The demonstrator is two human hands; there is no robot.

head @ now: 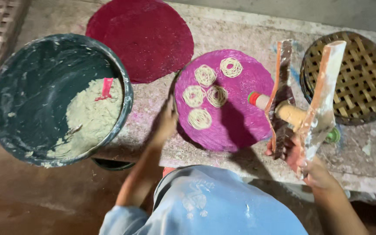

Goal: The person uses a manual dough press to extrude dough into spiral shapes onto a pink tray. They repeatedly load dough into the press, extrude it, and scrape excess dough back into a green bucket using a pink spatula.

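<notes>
Left hand (165, 124): fingers (169, 114) resting pressed together on the near-left rim of the magenta round mat (240, 126), steadying it on the table (249, 32).

Right hand (299, 159): fingers (283, 150) wrapping tightly around both flour-dusted handles of the wooden noodle press (303, 102), holding the press just off the mat's right edge, nozzle end pointing toward the mat.

Five coiled noodle nests (205, 75) sitting on the mat's upper-left half, some nearly touching.

Risks, as judged:
- Overlapping nests, likely from crowding on the left half while the right half is staying bare.
- Mat sliding, likely from light left-hand contact alone and a dusty table.
- Handles slipping, likely from paste coating the grip.
- Dough dripping onto the table, likely from holding the press off the mat.

Surroundings: dark bucket (125, 104) at far left holding pale dough (94, 117) with a red scraper (106, 88) standing in it; dark red mat (144, 37) lying behind; woven basket tray (362, 78) at right.

Packages, labels, signs: none showing.
</notes>
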